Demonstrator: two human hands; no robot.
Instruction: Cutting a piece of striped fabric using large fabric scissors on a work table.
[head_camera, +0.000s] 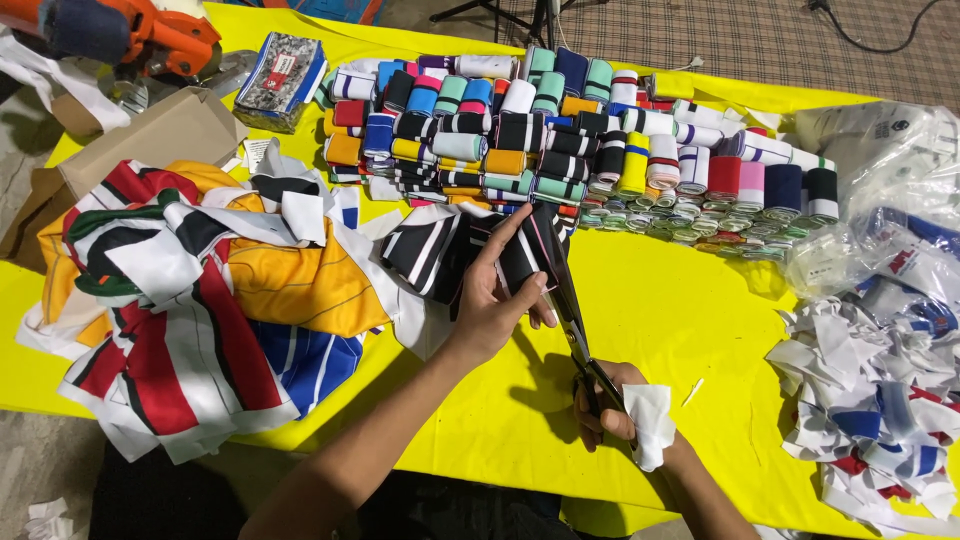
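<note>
Striped fabric piece (520, 255), black with white and pink lines, sits mid-surface, at 12 o'clock from the left hand (492, 300). Left fingers pinch its lower edge, index finger stretched up along the cloth, thumb underneath. Scissors (572, 325) run from the right hand (603, 405) at 5 o'clock up toward the piece; blades meet the fabric's right edge. Right fingers are curled shut through the scissor handles, and a white scrap (650, 425) is tucked against the same hand.

Judgement on doing the cut well: keep the cloth taut between pinch and blade, cut parallel to the stripe line, keep the left index clear of the blade path, and use long strokes rather than nibbling. Can't tell how far the blades are parted; they're seen edge-on.

Around it:
- yellow surface (680, 310) underneath everything
- heap of loose striped fabric (190, 300) at 9 o'clock, red, white, yellow, blue
- stacked folded bands (560, 140) in many colours at 12 o'clock
- pile of offcuts (870, 410) at 3 to 4 o'clock, with clear plastic bags (890, 200) above it
- cardboard box (150, 135) at 10 o'clock
</note>
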